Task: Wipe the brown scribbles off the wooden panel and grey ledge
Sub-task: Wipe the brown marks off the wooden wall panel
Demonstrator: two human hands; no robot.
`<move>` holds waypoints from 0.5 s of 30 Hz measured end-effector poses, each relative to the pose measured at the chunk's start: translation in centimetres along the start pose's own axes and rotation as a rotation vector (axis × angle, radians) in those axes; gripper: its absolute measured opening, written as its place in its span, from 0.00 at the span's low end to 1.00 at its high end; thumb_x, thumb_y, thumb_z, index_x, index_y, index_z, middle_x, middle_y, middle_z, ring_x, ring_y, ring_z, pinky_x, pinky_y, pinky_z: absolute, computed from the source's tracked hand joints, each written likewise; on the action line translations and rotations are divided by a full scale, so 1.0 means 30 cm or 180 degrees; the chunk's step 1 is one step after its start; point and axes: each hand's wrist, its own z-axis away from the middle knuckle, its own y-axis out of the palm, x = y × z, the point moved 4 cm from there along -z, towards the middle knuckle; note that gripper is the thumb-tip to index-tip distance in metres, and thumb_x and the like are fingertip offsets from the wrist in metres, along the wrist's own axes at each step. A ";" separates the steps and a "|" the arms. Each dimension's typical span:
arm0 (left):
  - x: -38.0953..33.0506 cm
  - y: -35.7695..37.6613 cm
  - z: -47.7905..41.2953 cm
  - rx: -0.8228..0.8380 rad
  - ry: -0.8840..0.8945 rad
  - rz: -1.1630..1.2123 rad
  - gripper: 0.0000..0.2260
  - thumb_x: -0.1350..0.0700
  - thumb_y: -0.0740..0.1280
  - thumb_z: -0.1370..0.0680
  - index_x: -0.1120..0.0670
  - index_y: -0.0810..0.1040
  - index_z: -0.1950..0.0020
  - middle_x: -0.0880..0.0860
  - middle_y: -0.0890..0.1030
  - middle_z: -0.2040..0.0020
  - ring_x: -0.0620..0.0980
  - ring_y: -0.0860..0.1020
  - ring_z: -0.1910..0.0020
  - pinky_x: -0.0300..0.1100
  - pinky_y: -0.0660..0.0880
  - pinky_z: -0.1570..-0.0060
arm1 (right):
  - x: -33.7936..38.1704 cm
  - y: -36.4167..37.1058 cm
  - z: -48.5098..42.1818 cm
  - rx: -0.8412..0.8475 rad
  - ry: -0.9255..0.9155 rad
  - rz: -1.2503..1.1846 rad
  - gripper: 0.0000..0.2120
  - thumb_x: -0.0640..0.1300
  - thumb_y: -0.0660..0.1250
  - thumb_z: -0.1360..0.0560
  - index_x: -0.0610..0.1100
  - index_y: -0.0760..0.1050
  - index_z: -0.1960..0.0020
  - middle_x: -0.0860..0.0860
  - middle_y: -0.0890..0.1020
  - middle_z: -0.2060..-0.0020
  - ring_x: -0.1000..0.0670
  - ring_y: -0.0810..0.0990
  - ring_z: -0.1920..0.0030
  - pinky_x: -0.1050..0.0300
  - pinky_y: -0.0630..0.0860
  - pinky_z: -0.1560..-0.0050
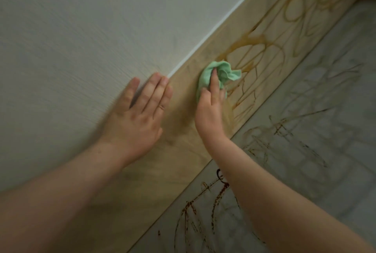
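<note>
A light wooden panel (183, 134) runs diagonally from lower left to upper right. Brown scribbles (270, 49) cover its upper right stretch; the part near my hands looks plain. My right hand (209, 108) presses a crumpled green cloth (217, 73) against the panel at the edge of the scribbles, fingers partly wrapped round it. My left hand (140, 110) lies flat with straight fingers on the white wall and the panel's top edge. Below the panel, the grey marbled ledge (325, 151) carries dark brown scribbles (203, 208).
A white textured wall (81, 39) fills the upper left, with a thin white trim strip (203, 43) between it and the panel. The ledge stretches away to the upper right corner.
</note>
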 end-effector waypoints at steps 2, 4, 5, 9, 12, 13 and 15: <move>0.002 -0.043 -0.031 -0.0081 0.0088 0.0133 0.38 0.49 0.62 0.24 0.66 0.57 0.18 0.63 0.56 0.17 0.63 0.57 0.18 0.65 0.51 0.21 | 0.046 -0.012 -0.013 0.0018 -0.0334 0.0242 0.26 0.49 0.53 0.13 0.61 0.54 0.17 0.53 0.49 0.16 0.51 0.47 0.17 0.52 0.47 0.22; 0.011 -0.086 -0.105 -0.0300 0.0167 0.0245 0.37 0.51 0.64 0.26 0.66 0.62 0.20 0.63 0.59 0.18 0.63 0.60 0.19 0.64 0.52 0.20 | 0.048 -0.037 -0.044 0.0035 -0.0388 0.0452 0.26 0.50 0.54 0.13 0.61 0.53 0.17 0.51 0.51 0.17 0.49 0.50 0.17 0.51 0.51 0.22; 0.016 -0.104 -0.154 -0.0383 0.0169 0.0276 0.37 0.51 0.64 0.26 0.66 0.61 0.20 0.64 0.59 0.18 0.63 0.60 0.19 0.63 0.51 0.20 | 0.036 -0.052 -0.065 0.0042 -0.0293 0.0512 0.26 0.51 0.53 0.13 0.62 0.52 0.17 0.50 0.53 0.17 0.48 0.52 0.18 0.50 0.52 0.22; -0.004 -0.147 -0.392 -0.0373 0.0112 0.0194 0.36 0.47 0.55 0.21 0.66 0.53 0.18 0.65 0.52 0.17 0.64 0.50 0.17 0.60 0.43 0.19 | -0.056 -0.152 -0.181 -0.0059 0.0731 0.0268 0.28 0.53 0.50 0.13 0.61 0.44 0.16 0.51 0.50 0.16 0.45 0.52 0.17 0.43 0.51 0.19; -0.017 -0.129 -0.503 -0.0065 0.0049 -0.0156 0.36 0.44 0.45 0.19 0.66 0.45 0.17 0.64 0.42 0.16 0.62 0.40 0.17 0.59 0.36 0.20 | -0.050 -0.190 -0.189 -0.0019 0.0826 0.0284 0.28 0.51 0.51 0.13 0.58 0.45 0.16 0.52 0.51 0.16 0.47 0.53 0.17 0.46 0.51 0.18; -0.007 -0.114 -0.525 -0.0004 0.0032 -0.0235 0.36 0.44 0.44 0.19 0.66 0.44 0.17 0.64 0.42 0.16 0.62 0.40 0.17 0.59 0.35 0.21 | -0.028 -0.187 -0.180 0.0016 0.0676 0.0311 0.27 0.51 0.51 0.13 0.57 0.47 0.16 0.53 0.52 0.17 0.51 0.53 0.18 0.50 0.51 0.19; 0.018 -0.087 -0.540 0.0011 -0.0003 -0.0070 0.35 0.46 0.44 0.18 0.66 0.44 0.17 0.64 0.45 0.16 0.62 0.43 0.17 0.59 0.36 0.20 | 0.023 -0.163 -0.151 0.0134 0.0268 0.0354 0.26 0.50 0.53 0.12 0.59 0.51 0.16 0.56 0.54 0.18 0.59 0.55 0.24 0.58 0.52 0.25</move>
